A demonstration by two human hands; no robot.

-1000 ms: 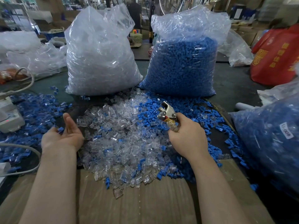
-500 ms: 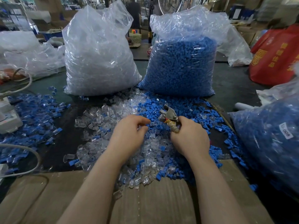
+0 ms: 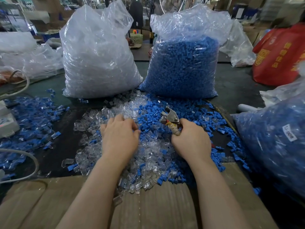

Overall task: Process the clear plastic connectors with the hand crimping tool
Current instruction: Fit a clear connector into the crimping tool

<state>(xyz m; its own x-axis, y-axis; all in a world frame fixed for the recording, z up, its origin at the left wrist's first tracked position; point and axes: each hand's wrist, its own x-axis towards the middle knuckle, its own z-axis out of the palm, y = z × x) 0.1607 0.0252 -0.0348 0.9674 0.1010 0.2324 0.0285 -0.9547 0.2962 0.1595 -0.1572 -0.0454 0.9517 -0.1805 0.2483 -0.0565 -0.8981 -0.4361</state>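
Fingers [image 3: 125,120] of the left hand [image 3: 119,138] curl down into the clear plastic connectors [image 3: 148,156], whether pinching one I cannot tell; the heap lies directly beneath and around them, spreading toward the body on the tabletop [image 3: 56,146]; just to the right, the right hand [image 3: 191,142] is clenched round the hand crimping tool [image 3: 170,117], its metal head pointing away, jaws near the left fingertips; so the left hand is nearer the connectors.

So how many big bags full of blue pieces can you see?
2. One blue bag stands upright behind the pile, beside the clear bag; another lies at the right edge, partly cut off. More may be out of view.
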